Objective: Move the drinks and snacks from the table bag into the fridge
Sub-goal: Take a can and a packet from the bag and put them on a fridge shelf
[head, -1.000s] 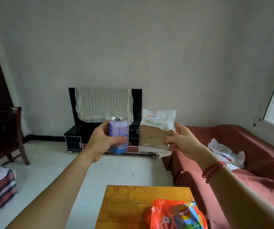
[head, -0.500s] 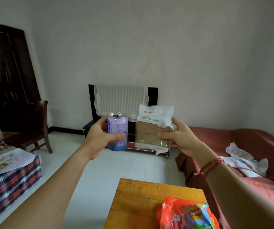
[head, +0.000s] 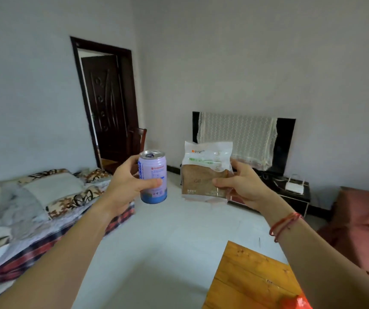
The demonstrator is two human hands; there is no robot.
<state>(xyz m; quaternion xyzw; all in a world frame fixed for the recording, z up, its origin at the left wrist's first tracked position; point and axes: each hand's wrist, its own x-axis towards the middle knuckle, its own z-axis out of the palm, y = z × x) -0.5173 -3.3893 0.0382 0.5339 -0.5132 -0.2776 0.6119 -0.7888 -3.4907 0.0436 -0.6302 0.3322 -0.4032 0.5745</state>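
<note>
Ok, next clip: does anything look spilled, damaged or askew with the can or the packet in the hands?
Nothing stands out. The left hand grips the can upright, with no spill showing. The right hand holds the snack packet upright, and its wrapper looks intact. No fridge is in view.

Living room of a home: a bed (head: 45,197) heaped with patterned blankets, a dark panelled door (head: 110,103), a television (head: 286,141) draped in a lace cloth (head: 237,134) on a low black stand (head: 299,197), a red-covered sofa (head: 361,230), and a small wooden desk (head: 250,277).
</note>
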